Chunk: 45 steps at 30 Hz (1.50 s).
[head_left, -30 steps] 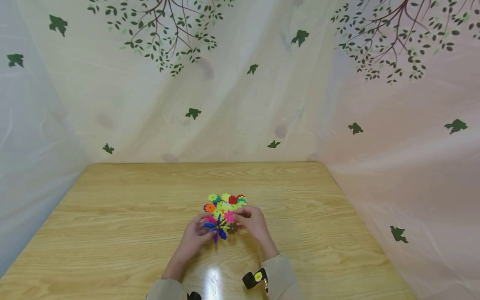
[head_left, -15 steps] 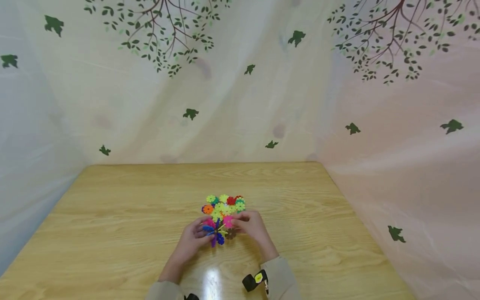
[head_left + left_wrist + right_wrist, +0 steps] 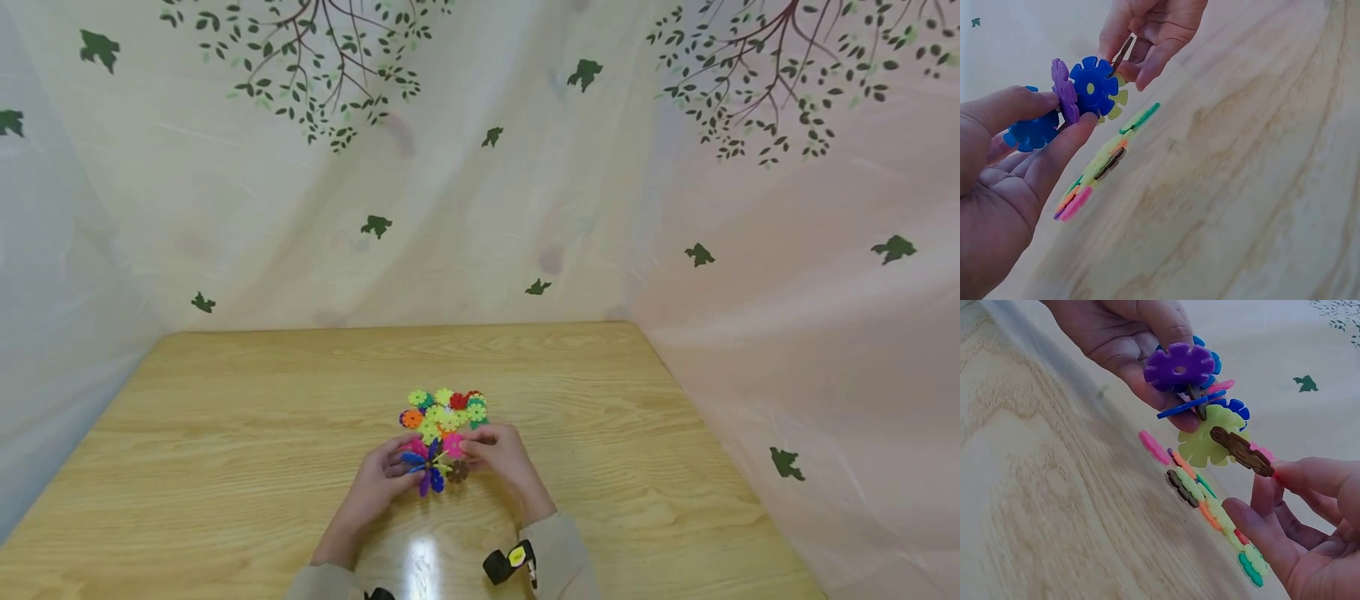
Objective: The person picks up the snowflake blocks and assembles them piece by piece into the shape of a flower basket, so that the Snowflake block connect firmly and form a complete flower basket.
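My left hand (image 3: 381,483) grips a cluster of interlocking plastic snowflake discs between thumb and fingers. Blue discs (image 3: 1093,87), a purple disc (image 3: 1179,367) and a pale yellow disc (image 3: 1200,440) slot together in it at different angles. On its right side, a brown disc (image 3: 1241,451) sits against the yellow one. My right hand (image 3: 506,458) pinches a pink disc (image 3: 453,446) at the cluster's right side; in the right wrist view the brown disc mostly hides that pink one. Both hands are raised above the table, close together.
Loose snowflake discs lie spread on the wooden table (image 3: 262,433) just beyond the hands, among them an orange disc (image 3: 412,418), a red disc (image 3: 458,402) and several yellow-green ones. A leaf-printed cloth (image 3: 450,183) hangs behind the table and along its sides.
The cluster has turned slightly between my hands and sits a little lower and further left in the head view, where the whole scene has also drifted left. Both grips stay the same.
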Motion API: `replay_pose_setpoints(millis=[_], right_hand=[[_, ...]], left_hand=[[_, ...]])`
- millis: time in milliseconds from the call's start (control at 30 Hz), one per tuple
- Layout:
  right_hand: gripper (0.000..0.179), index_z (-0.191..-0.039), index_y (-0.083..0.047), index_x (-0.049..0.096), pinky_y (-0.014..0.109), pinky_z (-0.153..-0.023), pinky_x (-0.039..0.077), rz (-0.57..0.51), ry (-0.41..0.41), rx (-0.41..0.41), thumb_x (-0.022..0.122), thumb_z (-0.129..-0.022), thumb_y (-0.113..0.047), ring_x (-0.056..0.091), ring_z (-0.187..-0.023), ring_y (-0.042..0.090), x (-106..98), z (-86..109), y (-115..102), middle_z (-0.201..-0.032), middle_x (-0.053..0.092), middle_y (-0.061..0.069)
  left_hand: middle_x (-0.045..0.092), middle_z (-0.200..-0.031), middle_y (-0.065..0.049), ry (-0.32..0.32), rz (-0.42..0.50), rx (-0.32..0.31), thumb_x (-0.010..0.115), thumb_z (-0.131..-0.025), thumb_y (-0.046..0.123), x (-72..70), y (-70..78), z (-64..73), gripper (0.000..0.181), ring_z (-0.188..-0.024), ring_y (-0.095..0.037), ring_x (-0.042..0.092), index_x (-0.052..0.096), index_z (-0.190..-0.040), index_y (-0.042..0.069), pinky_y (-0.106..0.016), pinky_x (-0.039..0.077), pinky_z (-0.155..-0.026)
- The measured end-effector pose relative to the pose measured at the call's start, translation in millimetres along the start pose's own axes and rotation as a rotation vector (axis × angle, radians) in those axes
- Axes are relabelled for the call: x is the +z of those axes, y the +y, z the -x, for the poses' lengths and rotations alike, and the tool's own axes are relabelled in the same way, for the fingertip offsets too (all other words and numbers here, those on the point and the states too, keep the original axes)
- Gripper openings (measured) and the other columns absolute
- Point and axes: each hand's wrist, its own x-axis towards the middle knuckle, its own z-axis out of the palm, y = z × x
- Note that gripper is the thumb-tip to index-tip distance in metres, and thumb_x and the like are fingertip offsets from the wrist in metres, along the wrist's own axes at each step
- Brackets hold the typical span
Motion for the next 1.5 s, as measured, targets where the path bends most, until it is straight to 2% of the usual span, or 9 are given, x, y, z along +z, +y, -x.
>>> replay_pose_setpoints(millis=[100,400,533,600,733,867,1133,1300,1500], right_hand=[[0.022,-0.104,0.013,0.065,0.035,-0.071,0.062,-0.009,0.005,0.006,0.064,-0.091,-0.004,0.068,-0.073,0.009,0.6,1.5,-1.1,-0.095,0.072,0.018],[0.021,-0.105,0.013,0.065,0.035,-0.071,0.062,-0.020,0.006,0.037,0.064,-0.091,-0.003,0.067,-0.072,0.008,-0.1,-1.4,1.7,-0.089,0.073,0.011],[0.021,-0.104,0.013,0.065,0.035,-0.070,0.062,0.006,0.010,0.035,0.064,-0.090,-0.003,0.067,-0.071,0.009,0.1,-1.1,0.0,-0.090,0.072,0.017],[0.020,-0.102,0.013,0.066,0.034,-0.070,0.062,0.024,0.016,0.026,0.065,-0.090,-0.004,0.066,-0.072,0.009,0.2,-0.2,-2.7,-0.098,0.071,0.021],[0.021,-0.100,0.013,0.066,0.035,-0.070,0.062,0.070,0.025,-0.032,0.065,-0.091,-0.005,0.065,-0.073,0.008,-0.7,2.1,-10.0,-0.107,0.069,0.026],[0.021,-0.102,0.014,0.066,0.035,-0.070,0.062,0.096,0.035,-0.078,0.065,-0.091,-0.004,0.064,-0.072,0.008,-2.7,2.8,-14.3,-0.098,0.069,0.026],[0.019,-0.102,0.011,0.068,0.034,-0.071,0.062,0.121,0.051,-0.063,0.065,-0.090,-0.004,0.064,-0.074,0.009,-3.0,2.1,-17.4,-0.097,0.070,0.024],[0.019,-0.103,0.010,0.068,0.035,-0.070,0.062,0.144,0.040,-0.063,0.064,-0.091,-0.004,0.065,-0.076,0.011,-2.9,6.1,-20.7,-0.097,0.069,0.026],[0.019,-0.103,0.015,0.066,0.038,-0.071,0.062,0.135,0.028,-0.062,0.062,-0.091,0.001,0.065,-0.075,0.012,-1.3,18.3,-40.8,-0.096,0.067,0.031]], left_hand=[[0.060,-0.120,-0.030,0.002,0.003,-0.004,0.068,-0.083,-0.004,-0.1,0.2,-0.1,0.059,-0.106,-0.036,0.065,0.046,-0.137,-0.004,-0.025,0.058,-0.084],[0.059,-0.121,-0.031,-0.021,0.017,-0.008,0.068,-0.083,-0.003,-1.7,2.3,-1.5,0.060,-0.107,-0.038,0.064,0.045,-0.138,-0.004,-0.026,0.059,-0.083],[0.060,-0.120,-0.031,-0.031,0.019,-0.006,0.068,-0.083,-0.003,-1.1,1.5,-2.9,0.060,-0.107,-0.038,0.065,0.045,-0.138,-0.005,-0.026,0.059,-0.082],[0.061,-0.119,-0.030,-0.035,0.014,-0.003,0.068,-0.084,-0.002,-0.3,1.2,-3.6,0.059,-0.106,-0.037,0.065,0.045,-0.138,-0.005,-0.026,0.059,-0.082],[0.059,-0.121,-0.030,-0.046,0.015,0.009,0.068,-0.085,0.001,1.6,1.5,-4.6,0.059,-0.110,-0.040,0.063,0.044,-0.139,-0.003,-0.027,0.058,-0.085],[0.056,-0.126,-0.031,-0.069,0.025,0.023,0.069,-0.085,0.005,3.0,2.3,-5.0,0.063,-0.117,-0.045,0.058,0.041,-0.141,-0.002,-0.034,0.057,-0.092],[0.051,-0.135,-0.027,-0.119,-0.021,0.017,0.082,-0.074,0.011,3.4,-0.4,-4.6,0.086,-0.124,-0.048,0.051,0.035,-0.146,0.003,-0.052,0.044,-0.107],[0.052,-0.134,-0.026,-0.132,-0.027,0.013,0.081,-0.074,0.010,2.4,-2.3,-4.3,0.084,-0.123,-0.047,0.052,0.037,-0.145,0.003,-0.052,0.044,-0.107],[0.053,-0.133,-0.026,-0.144,-0.023,0.008,0.080,-0.075,0.009,1.1,-2.7,-3.7,0.084,-0.124,-0.046,0.051,0.036,-0.146,0.002,-0.050,0.044,-0.108]])
